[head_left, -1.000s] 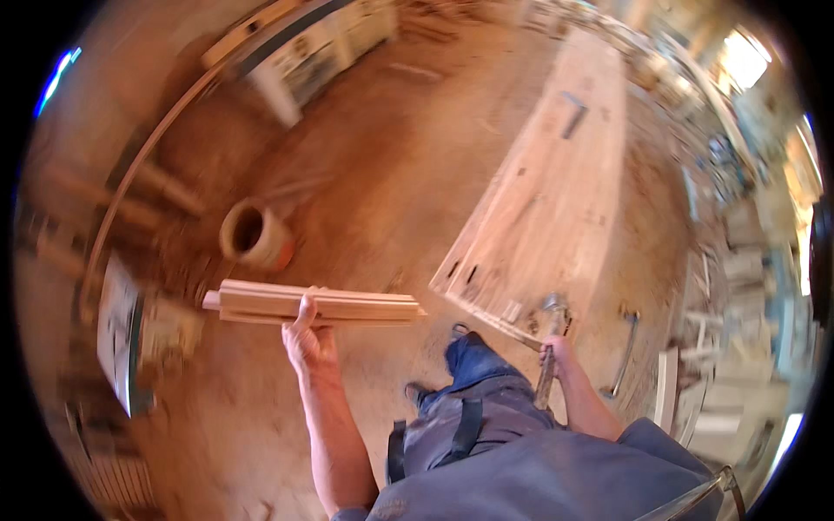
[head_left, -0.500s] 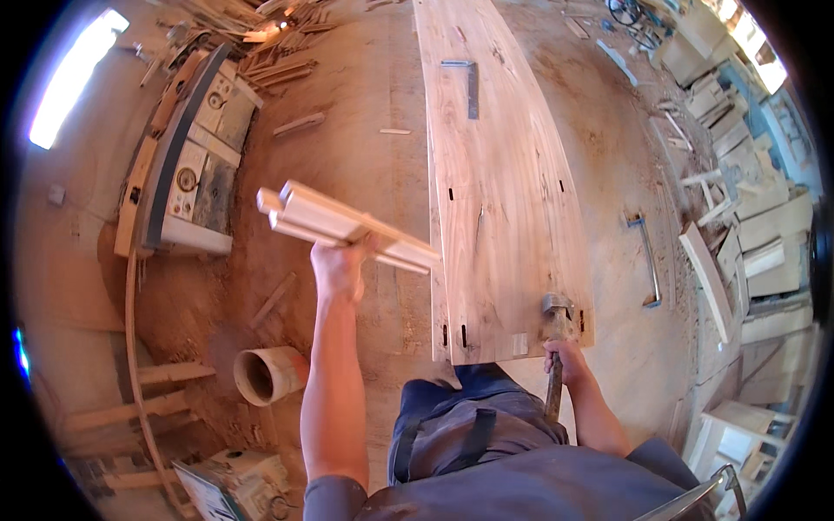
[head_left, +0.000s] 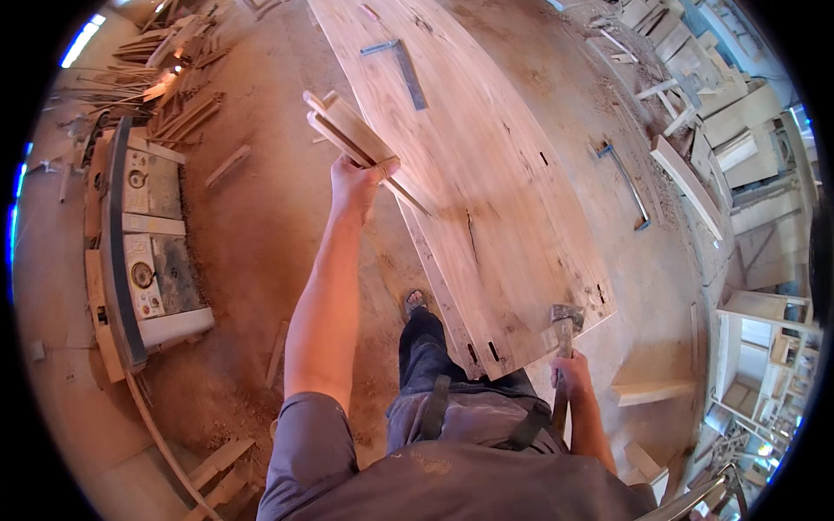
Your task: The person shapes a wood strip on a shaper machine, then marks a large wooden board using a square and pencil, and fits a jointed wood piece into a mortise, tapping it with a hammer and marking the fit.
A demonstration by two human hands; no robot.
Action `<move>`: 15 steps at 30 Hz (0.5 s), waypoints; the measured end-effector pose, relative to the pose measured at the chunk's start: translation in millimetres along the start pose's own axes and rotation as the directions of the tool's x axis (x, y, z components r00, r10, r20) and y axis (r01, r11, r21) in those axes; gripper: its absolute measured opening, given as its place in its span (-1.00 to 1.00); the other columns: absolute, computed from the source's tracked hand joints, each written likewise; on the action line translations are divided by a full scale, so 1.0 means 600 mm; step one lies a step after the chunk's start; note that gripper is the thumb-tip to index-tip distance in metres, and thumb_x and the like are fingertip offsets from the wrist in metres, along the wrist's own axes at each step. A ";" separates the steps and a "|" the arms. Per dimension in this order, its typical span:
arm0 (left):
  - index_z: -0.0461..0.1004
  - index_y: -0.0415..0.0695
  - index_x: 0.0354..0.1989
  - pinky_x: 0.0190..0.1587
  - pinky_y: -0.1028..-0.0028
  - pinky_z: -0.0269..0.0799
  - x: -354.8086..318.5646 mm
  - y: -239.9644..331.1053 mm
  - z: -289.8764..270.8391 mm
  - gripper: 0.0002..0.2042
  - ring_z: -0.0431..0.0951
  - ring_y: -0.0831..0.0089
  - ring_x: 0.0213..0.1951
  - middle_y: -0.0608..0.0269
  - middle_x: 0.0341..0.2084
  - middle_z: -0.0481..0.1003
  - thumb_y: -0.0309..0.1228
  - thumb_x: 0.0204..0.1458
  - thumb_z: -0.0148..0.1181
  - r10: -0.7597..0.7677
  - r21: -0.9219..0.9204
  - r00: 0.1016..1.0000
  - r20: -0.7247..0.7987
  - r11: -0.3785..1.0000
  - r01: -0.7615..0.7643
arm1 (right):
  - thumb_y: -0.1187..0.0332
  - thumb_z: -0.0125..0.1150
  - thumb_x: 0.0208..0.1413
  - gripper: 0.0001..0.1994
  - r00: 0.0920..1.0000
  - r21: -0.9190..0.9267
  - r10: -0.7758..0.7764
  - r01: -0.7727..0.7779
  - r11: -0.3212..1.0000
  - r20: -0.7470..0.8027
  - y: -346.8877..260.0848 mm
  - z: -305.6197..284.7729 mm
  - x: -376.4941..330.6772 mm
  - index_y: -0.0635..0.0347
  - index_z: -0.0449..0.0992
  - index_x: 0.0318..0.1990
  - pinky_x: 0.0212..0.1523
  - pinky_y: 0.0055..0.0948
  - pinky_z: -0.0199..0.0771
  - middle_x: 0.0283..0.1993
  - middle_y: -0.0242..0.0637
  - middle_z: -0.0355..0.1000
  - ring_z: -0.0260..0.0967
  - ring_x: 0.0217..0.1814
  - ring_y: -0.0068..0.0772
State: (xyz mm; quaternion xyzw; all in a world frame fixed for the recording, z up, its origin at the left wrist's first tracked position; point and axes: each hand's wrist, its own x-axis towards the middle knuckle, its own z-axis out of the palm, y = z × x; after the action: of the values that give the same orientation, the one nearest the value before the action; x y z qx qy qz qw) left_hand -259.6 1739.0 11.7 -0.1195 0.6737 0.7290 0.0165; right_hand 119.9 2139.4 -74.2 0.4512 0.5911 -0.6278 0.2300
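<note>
My left hand [head_left: 356, 184], arm stretched out, is closed around a small bundle of pale wooden strips [head_left: 358, 130]. The strips hang over the left edge of a long wooden panel [head_left: 469, 174]. My right hand [head_left: 571, 373] grips a hammer [head_left: 567, 316] by its wooden handle; the metal head is up, by the panel's near right corner. Short dark slots are cut in the panel near its edges, and a crack runs along its middle. A metal try square [head_left: 407, 73] lies toward the panel's far end, with a small reddish stick [head_left: 369, 11] beyond it.
At the left stands a machine with round dials [head_left: 142, 274]. A wood offcut pile [head_left: 178, 117] lies at the far left. On the floor to the right is a blue-ended bar clamp [head_left: 627, 187]. Boards and stacked wooden pieces [head_left: 747, 122] line the right side.
My view has swung and the panel now appears slanted. My left hand has carried the strips forward over the panel's edge. The hammer stays in my right hand near the near right corner.
</note>
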 end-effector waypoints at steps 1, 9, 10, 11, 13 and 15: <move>0.56 -0.30 -0.05 0.04 0.42 0.49 0.019 -0.003 -0.005 -0.60 0.60 0.39 -0.13 0.15 -0.16 0.62 -0.64 -0.13 0.47 -0.008 0.017 1.000 0.026 1.000 0.008 | 0.51 0.25 -0.06 -0.88 0.999 -0.028 0.022 -0.023 0.999 -0.050 0.016 0.018 -0.005 0.21 0.39 -0.41 -0.73 -0.39 0.31 -0.64 -0.30 0.32 0.30 -0.75 -0.37; 0.55 -0.30 -0.11 -0.10 0.44 0.58 0.057 -0.029 -0.020 -0.65 0.65 0.46 -0.20 0.16 -0.24 0.66 -0.64 -0.13 0.46 0.073 0.061 0.979 0.191 0.994 -0.086 | 0.50 0.26 -0.06 -0.87 0.996 -0.114 -0.035 0.025 0.993 -0.088 -0.043 0.173 -0.071 0.20 0.39 -0.40 -0.71 -0.41 0.28 -0.65 -0.32 0.32 0.29 -0.74 -0.41; 0.54 -0.31 -0.12 -0.13 0.45 0.58 0.041 -0.021 -0.006 -0.65 0.65 0.47 -0.21 0.15 -0.25 0.66 -0.64 -0.13 0.47 0.087 0.062 0.974 0.211 0.993 -0.102 | 0.49 0.27 -0.05 -0.86 0.993 -0.137 -0.059 0.045 0.990 -0.100 -0.067 0.191 -0.074 0.19 0.38 -0.40 -0.71 -0.41 0.27 -0.65 -0.34 0.31 0.29 -0.73 -0.42; 0.53 -0.31 -0.11 -0.18 0.47 0.59 0.024 -0.006 0.007 -0.63 0.66 0.48 -0.23 0.15 -0.26 0.66 -0.64 -0.13 0.46 0.081 0.220 0.973 0.216 0.967 -0.130 | 0.48 0.29 -0.05 -0.85 0.987 -0.174 -0.090 0.066 0.982 -0.136 -0.104 0.213 -0.083 0.19 0.38 -0.39 -0.70 -0.43 0.26 -0.64 -0.37 0.30 0.27 -0.72 -0.46; 0.52 -0.31 -0.08 -0.18 0.46 0.59 -0.005 0.000 0.029 -0.62 0.66 0.50 -0.23 0.16 -0.27 0.66 -0.63 -0.12 0.45 0.120 0.223 0.968 0.222 0.960 -0.170 | 0.48 0.31 -0.03 -0.83 0.956 -0.256 -0.227 0.176 0.950 -0.187 -0.184 0.249 -0.098 0.19 0.40 -0.35 -0.66 -0.46 0.26 -0.59 -0.40 0.33 0.27 -0.67 -0.53; 0.52 -0.26 0.00 -0.15 0.46 0.58 -0.019 -0.007 0.037 -0.57 0.67 0.50 -0.19 0.18 -0.24 0.67 -0.61 -0.11 0.44 0.214 0.176 0.942 0.257 0.948 -0.264 | 0.46 0.33 0.00 -0.82 0.885 -0.308 -0.437 0.375 0.874 -0.161 -0.265 0.267 -0.128 0.19 0.40 -0.31 -0.60 -0.49 0.27 -0.53 -0.45 0.34 0.27 -0.60 -0.58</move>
State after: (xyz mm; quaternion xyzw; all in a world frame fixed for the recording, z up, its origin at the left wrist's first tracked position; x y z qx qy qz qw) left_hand -251.3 1762.6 11.4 0.0530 0.7491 0.6601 0.0195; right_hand -20.5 1999.5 58.3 0.3490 0.7747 -0.5208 0.0826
